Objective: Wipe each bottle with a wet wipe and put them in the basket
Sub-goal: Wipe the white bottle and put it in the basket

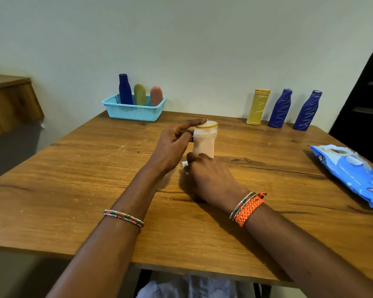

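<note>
Pink bottle (204,143) upright mid-table (73,179), in front of basket (134,111). Left hand (172,145) pinches its top, forefinger on cap, to steady it. Right hand (209,175) grip curled round wet wipe (184,165) at bottle base, likely wiping. Three dirty bottles (281,108) wait right of basket.

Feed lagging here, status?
Left hand steadies pale pink bottle upright; right hand grips wet wipe at its base. Nothing blocking basket.

Both hands (170,145) (207,171) forward, seemingly curled.
</note>
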